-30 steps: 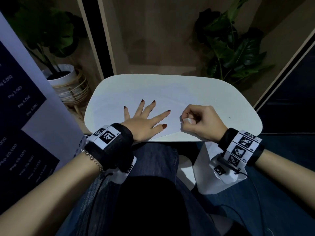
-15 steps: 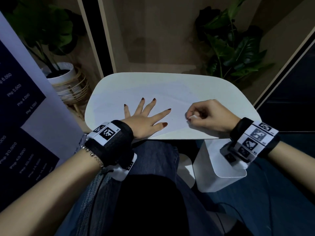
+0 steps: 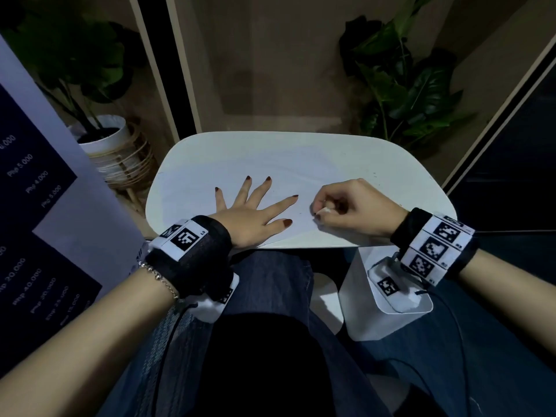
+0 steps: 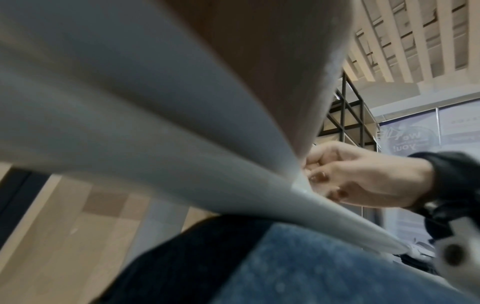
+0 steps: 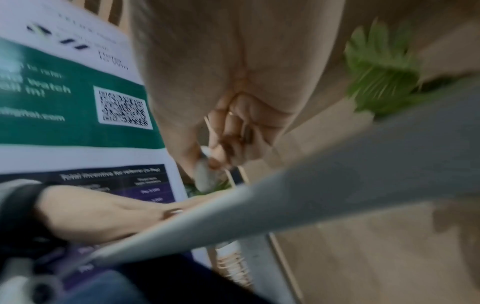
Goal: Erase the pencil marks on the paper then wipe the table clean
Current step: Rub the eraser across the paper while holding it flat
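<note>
A white sheet of paper lies on the small white table; faint pencil marks show on it. My left hand lies flat on the paper with its fingers spread, holding it down. Just to its right, my right hand pinches a small white eraser against the paper near the table's front edge. The blurred right wrist view shows the curled fingers round the pale eraser. In the left wrist view the right hand appears beyond the table edge.
A potted plant in a white pot on a rattan stand sits left of the table, a leafy plant behind right. A printed banner stands at my left. A white pedestal is under the table by my knees.
The right hand with the eraser has been rubbing back and forth: it moved right and away, then came back left toward the left hand. The left hand has stayed flat on the paper.
</note>
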{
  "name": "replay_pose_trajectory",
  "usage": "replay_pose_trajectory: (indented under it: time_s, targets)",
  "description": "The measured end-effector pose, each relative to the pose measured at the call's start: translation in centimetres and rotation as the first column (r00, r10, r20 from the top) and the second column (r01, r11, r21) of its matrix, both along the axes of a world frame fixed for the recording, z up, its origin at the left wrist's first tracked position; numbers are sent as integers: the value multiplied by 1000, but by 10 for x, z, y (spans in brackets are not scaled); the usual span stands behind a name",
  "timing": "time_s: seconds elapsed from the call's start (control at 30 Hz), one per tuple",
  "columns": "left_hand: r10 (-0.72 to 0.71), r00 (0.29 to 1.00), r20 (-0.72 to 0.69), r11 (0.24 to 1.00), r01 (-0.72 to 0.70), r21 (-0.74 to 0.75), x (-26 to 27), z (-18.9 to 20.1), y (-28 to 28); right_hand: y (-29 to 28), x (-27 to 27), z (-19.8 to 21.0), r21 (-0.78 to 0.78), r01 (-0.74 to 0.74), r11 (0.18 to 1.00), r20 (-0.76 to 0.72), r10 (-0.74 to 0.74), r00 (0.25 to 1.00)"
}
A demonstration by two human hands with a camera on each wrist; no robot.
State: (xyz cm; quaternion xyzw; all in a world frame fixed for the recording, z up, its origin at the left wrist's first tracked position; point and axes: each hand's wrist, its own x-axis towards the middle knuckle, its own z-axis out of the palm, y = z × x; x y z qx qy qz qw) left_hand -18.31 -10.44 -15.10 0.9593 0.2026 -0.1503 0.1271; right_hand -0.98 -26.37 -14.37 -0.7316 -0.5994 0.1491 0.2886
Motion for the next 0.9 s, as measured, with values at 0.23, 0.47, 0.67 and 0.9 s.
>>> replay_pose_trajectory:
  time_s: [0.23,0.47,0.67,0.9]
  targets:
    - [2,1000,-4,1000,-2,-2,0,0,1,-20,30,15,-80,151,985,98,-143,985]
    - [2,1000,-17,1000,-2,-2,0,2,1,3,-9,15,-59,-48,997,95,54,994]
    - [9,1000,-14,1000,-9,-4,0,1,0,-17,34,18,-183,110,977,-22,-115,993]
    - [5,1000,-24,1000,-5,9,1,0,1,-2,9,18,-138,-9,990,36,14,999]
